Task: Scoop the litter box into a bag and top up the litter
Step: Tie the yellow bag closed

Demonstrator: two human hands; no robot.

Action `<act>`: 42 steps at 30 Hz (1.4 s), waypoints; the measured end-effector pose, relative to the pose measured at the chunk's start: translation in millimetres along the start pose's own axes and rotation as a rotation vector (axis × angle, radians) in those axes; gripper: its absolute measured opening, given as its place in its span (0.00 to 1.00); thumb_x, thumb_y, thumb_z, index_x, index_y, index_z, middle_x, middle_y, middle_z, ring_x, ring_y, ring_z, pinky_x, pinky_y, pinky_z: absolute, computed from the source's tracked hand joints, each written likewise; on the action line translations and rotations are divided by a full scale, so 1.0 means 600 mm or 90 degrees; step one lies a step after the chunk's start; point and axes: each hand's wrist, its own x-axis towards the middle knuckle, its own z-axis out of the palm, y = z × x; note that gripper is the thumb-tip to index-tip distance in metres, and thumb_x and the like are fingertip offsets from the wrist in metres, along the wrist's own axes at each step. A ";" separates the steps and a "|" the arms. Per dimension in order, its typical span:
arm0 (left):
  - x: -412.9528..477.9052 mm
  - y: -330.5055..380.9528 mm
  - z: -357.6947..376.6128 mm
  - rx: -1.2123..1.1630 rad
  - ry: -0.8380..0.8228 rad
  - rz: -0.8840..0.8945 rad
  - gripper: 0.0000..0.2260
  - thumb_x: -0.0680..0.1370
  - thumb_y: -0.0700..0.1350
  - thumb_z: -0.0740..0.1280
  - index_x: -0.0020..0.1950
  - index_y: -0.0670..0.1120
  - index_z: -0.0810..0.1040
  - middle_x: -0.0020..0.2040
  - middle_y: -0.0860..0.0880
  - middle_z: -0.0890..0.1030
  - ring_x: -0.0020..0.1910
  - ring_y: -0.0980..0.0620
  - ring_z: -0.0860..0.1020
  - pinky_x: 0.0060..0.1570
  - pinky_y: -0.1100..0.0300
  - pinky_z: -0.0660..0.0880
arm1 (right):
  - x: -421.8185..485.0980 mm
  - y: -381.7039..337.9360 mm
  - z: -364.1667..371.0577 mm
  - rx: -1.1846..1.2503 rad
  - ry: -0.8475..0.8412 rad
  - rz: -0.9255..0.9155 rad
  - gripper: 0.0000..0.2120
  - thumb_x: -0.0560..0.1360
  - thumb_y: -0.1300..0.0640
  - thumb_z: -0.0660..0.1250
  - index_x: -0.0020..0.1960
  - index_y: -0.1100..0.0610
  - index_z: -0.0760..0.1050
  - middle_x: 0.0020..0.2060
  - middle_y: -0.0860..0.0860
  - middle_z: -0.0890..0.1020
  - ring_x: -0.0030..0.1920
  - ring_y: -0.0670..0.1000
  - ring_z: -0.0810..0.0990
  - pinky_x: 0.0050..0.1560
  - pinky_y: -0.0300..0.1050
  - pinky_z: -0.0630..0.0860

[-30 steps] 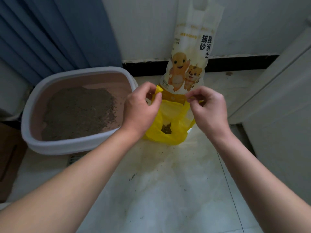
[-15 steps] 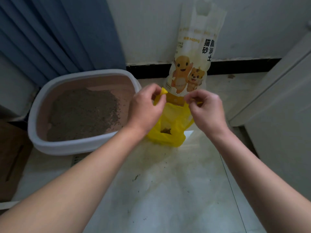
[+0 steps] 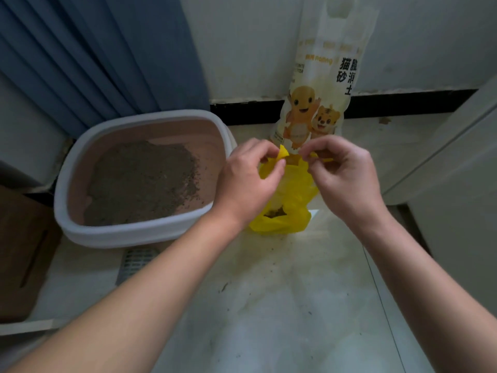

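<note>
Brown cardboard (image 3: 24,251) lies at the far left, and beside it I see the grey litter box (image 3: 129,234) with dark litter (image 3: 142,181) heaped inside. Just right of the box, my left hand (image 3: 250,181) pinches one top edge of the yellow bag (image 3: 290,200) between thumb and forefinger. The bag sits on the pale floor (image 3: 269,305) under both hands, with dark clumps (image 3: 274,212) in its bottom. My right hand (image 3: 344,179) pinches the other edge, the remaining fingers curled. Behind them the tall litter sack (image 3: 322,84) stands against the wall
</note>
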 end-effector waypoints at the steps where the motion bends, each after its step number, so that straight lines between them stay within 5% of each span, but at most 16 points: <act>1: -0.005 -0.010 0.005 0.003 -0.020 -0.025 0.06 0.74 0.47 0.71 0.48 0.47 0.80 0.45 0.52 0.79 0.46 0.51 0.77 0.48 0.51 0.76 | -0.004 0.009 0.003 -0.009 -0.019 0.005 0.11 0.74 0.67 0.67 0.49 0.53 0.82 0.47 0.50 0.84 0.46 0.49 0.83 0.49 0.47 0.80; 4: -0.028 -0.042 0.010 -0.004 -0.072 -0.138 0.21 0.72 0.55 0.72 0.61 0.49 0.76 0.56 0.52 0.76 0.56 0.53 0.75 0.57 0.51 0.75 | -0.016 0.033 0.003 -0.058 -0.077 0.011 0.17 0.74 0.67 0.67 0.60 0.52 0.79 0.56 0.49 0.81 0.53 0.45 0.82 0.57 0.45 0.77; 9: -0.069 -0.090 0.008 0.018 -0.210 -0.292 0.43 0.70 0.64 0.71 0.78 0.54 0.55 0.76 0.53 0.63 0.74 0.53 0.63 0.71 0.50 0.65 | -0.029 0.069 -0.001 -0.106 -0.054 0.027 0.29 0.75 0.66 0.68 0.73 0.55 0.68 0.65 0.51 0.74 0.57 0.41 0.79 0.59 0.29 0.71; 14: -0.036 -0.112 0.049 -0.071 -0.250 -0.325 0.49 0.62 0.74 0.71 0.76 0.60 0.56 0.75 0.55 0.65 0.73 0.52 0.66 0.68 0.46 0.69 | -0.038 0.106 -0.006 -0.152 -0.019 0.169 0.36 0.75 0.59 0.71 0.78 0.54 0.58 0.70 0.51 0.69 0.60 0.42 0.73 0.63 0.44 0.73; 17: -0.009 -0.111 0.079 -0.124 -0.283 -0.365 0.41 0.65 0.71 0.71 0.73 0.61 0.62 0.71 0.55 0.69 0.69 0.53 0.71 0.66 0.47 0.72 | -0.041 0.114 -0.011 -0.135 0.007 0.248 0.36 0.77 0.59 0.69 0.80 0.55 0.54 0.73 0.51 0.68 0.66 0.45 0.73 0.64 0.44 0.72; 21: 0.005 -0.094 0.100 -0.143 -0.212 -0.368 0.11 0.78 0.54 0.67 0.56 0.50 0.77 0.54 0.52 0.79 0.53 0.50 0.78 0.54 0.49 0.77 | -0.044 0.126 -0.021 -0.074 0.028 0.358 0.33 0.80 0.62 0.64 0.80 0.58 0.53 0.76 0.51 0.66 0.72 0.49 0.71 0.66 0.46 0.73; 24: 0.013 -0.073 0.100 -0.218 -0.134 -0.411 0.09 0.79 0.49 0.63 0.50 0.45 0.78 0.40 0.47 0.78 0.38 0.47 0.76 0.39 0.51 0.72 | -0.043 0.141 -0.042 -0.132 0.026 0.448 0.29 0.81 0.59 0.62 0.78 0.61 0.57 0.73 0.55 0.69 0.71 0.53 0.73 0.65 0.48 0.71; 26: 0.025 -0.060 0.097 -0.249 -0.087 -0.435 0.11 0.78 0.49 0.63 0.47 0.41 0.77 0.37 0.46 0.76 0.36 0.49 0.73 0.37 0.54 0.68 | -0.045 0.151 -0.060 -0.267 -0.029 0.470 0.18 0.82 0.52 0.60 0.67 0.62 0.70 0.63 0.58 0.79 0.62 0.60 0.78 0.57 0.49 0.73; 28: 0.041 -0.044 0.094 -0.275 -0.036 -0.456 0.13 0.75 0.49 0.63 0.46 0.38 0.76 0.36 0.45 0.75 0.36 0.50 0.72 0.36 0.55 0.67 | -0.047 0.149 -0.077 -0.344 -0.110 0.442 0.18 0.82 0.45 0.54 0.51 0.57 0.75 0.45 0.54 0.86 0.45 0.58 0.84 0.51 0.51 0.77; 31: 0.062 -0.026 0.096 -0.342 -0.024 -0.486 0.11 0.74 0.47 0.61 0.46 0.40 0.77 0.40 0.46 0.83 0.39 0.45 0.80 0.42 0.54 0.76 | -0.043 0.125 -0.084 -0.325 -0.191 0.345 0.18 0.83 0.44 0.52 0.46 0.52 0.74 0.30 0.47 0.84 0.28 0.49 0.82 0.43 0.53 0.81; 34: 0.066 -0.002 0.102 -0.282 -0.067 -0.456 0.06 0.78 0.43 0.59 0.45 0.45 0.74 0.38 0.45 0.80 0.36 0.52 0.79 0.37 0.57 0.71 | -0.025 0.087 -0.073 -0.377 -0.208 0.167 0.16 0.81 0.41 0.56 0.45 0.52 0.72 0.29 0.49 0.80 0.32 0.52 0.79 0.37 0.52 0.78; 38: 0.072 0.008 0.107 -0.118 -0.144 -0.411 0.07 0.80 0.46 0.57 0.53 0.44 0.71 0.47 0.47 0.77 0.49 0.44 0.75 0.45 0.53 0.69 | -0.013 0.035 -0.053 -0.348 -0.220 -0.047 0.15 0.79 0.43 0.61 0.40 0.52 0.69 0.31 0.46 0.72 0.33 0.49 0.71 0.33 0.48 0.68; 42: 0.072 0.002 0.104 -0.054 -0.220 -0.377 0.09 0.80 0.48 0.58 0.55 0.44 0.68 0.53 0.42 0.78 0.52 0.42 0.75 0.48 0.51 0.70 | -0.003 0.013 -0.033 -0.401 -0.238 -0.193 0.19 0.81 0.43 0.57 0.44 0.53 0.81 0.63 0.52 0.75 0.65 0.55 0.71 0.61 0.52 0.71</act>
